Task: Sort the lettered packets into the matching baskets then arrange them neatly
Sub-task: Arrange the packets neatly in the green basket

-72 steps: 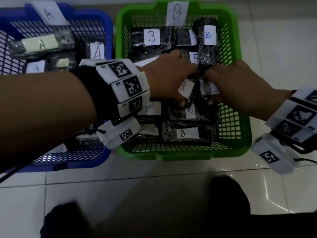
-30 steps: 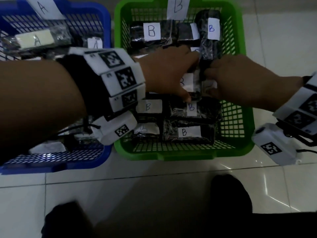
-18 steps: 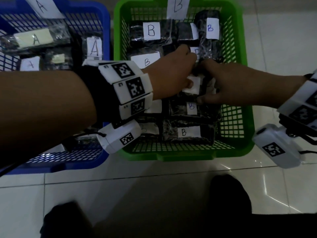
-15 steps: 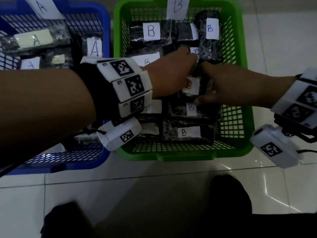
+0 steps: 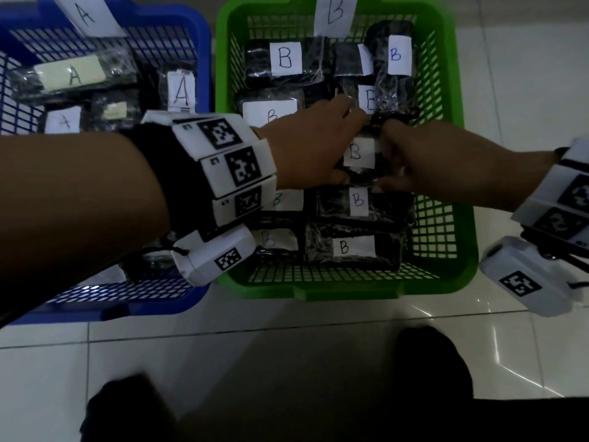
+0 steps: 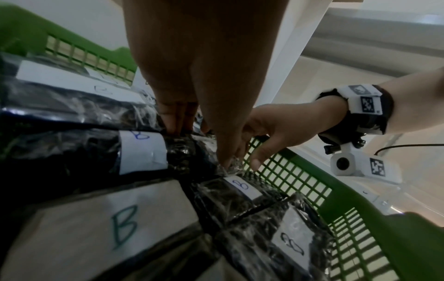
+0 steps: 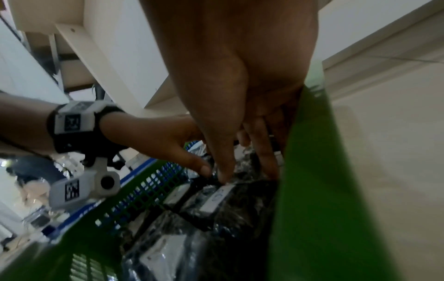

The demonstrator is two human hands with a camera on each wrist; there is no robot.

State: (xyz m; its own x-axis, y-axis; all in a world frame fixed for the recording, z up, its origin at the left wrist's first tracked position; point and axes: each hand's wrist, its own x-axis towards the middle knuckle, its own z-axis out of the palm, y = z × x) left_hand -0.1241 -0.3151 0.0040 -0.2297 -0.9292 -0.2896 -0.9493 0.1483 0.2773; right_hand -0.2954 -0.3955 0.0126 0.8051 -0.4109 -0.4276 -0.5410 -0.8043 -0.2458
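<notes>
We record a green mesh basket (image 5: 452,173) holding black packets (image 5: 363,202) in clear glossy wrap, each with a white label (image 5: 285,59) lettered B in black, blue or green ink. The blue mesh basket (image 5: 197,36) holds black packets with white and pale yellow labels (image 5: 71,74) lettered A. Wristbands (image 5: 229,161) are white with black square-coded markers. Floor tiles (image 5: 255,362) are glossy white.

Two baskets stand side by side on the floor (image 5: 526,74): basket A (image 5: 204,52) on the left, basket B (image 5: 452,122) on the right, walls nearly touching. Packets marked A (image 5: 73,74) lie in the left basket; packets marked B (image 5: 285,59) lie in rows in the right. Both hands meet above the middle of basket B, the left hand (image 5: 312,148) to the left of one packet (image 5: 360,153) and the right hand (image 5: 430,161) to its right.
</notes>
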